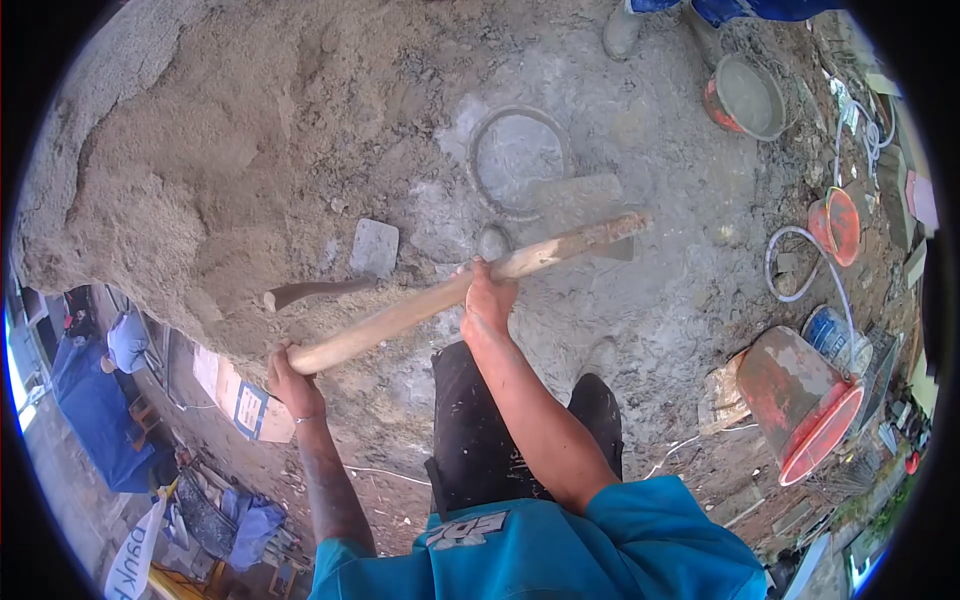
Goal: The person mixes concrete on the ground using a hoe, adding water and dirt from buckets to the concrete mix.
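My left hand (292,380) is closed around the butt end of a long wooden handle. Further up, my right hand (488,302) grips the same handle near its middle. The handle belongs to a hoe (400,318), whose far end, crusted with grey mud, lies over wet grey mortar (680,200); its blade is partly hidden. Beyond the handle sits a round basin rim (472,165) around pale grey mix. A second tool, with a flat grey blade (375,248) and a short dark wooden handle (318,290), lies on the ground to the left.
A large sand heap (170,190) rises at the left. A mortar-filled bucket (750,97) stands upper right, near another person's boots (621,32). Along the right are an orange bucket (836,226), a white hose (790,293) and a big tipped red bucket (795,400).
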Tool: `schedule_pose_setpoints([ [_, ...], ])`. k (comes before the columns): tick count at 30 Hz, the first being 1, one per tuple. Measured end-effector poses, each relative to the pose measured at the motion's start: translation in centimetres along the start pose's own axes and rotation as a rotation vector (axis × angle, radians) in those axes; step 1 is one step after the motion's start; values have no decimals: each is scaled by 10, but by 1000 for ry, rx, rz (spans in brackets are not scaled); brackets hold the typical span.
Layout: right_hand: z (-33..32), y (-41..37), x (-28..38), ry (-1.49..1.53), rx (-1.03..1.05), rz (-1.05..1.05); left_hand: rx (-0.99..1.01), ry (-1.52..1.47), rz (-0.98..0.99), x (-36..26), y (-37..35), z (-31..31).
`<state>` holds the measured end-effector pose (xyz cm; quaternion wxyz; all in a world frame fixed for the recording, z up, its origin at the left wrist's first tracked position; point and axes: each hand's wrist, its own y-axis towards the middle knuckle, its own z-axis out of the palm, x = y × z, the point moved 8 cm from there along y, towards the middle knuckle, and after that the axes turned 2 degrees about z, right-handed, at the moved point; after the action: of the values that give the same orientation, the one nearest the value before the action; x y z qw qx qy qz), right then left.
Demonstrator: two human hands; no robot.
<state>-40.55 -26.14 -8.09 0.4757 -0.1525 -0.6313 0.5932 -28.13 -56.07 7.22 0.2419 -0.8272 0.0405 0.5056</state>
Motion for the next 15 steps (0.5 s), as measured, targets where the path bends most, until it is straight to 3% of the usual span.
schedule_pose_setpoints([
  [1, 7, 6, -19, 14, -16, 5, 44, -54, 18, 21, 40, -7],
  [3, 37, 21, -42, -57, 157, 23, 108, -110, 1, 50, 100, -8],
  [8, 12, 38, -31, -131, 78, -71, 210, 12, -36, 50, 104, 24],
  [9, -2, 38, -10, -134, 29, -182, 282, 92, -21, 47, 89, 37],
  [12, -82, 47, 35, -114, -117, -381, 710, 604, 112, 51, 12, 77],
  [13, -138, 77, 24, -109, -280, -394, 985, 709, 340, 71, -12, 90],
  [14, -174, 71, 46, -50, -284, -333, 1200, 714, 441, 75, -72, 113],
  [15, -231, 84, 55, -166, -419, -299, 1419, 871, 394, 88, -138, 130],
])
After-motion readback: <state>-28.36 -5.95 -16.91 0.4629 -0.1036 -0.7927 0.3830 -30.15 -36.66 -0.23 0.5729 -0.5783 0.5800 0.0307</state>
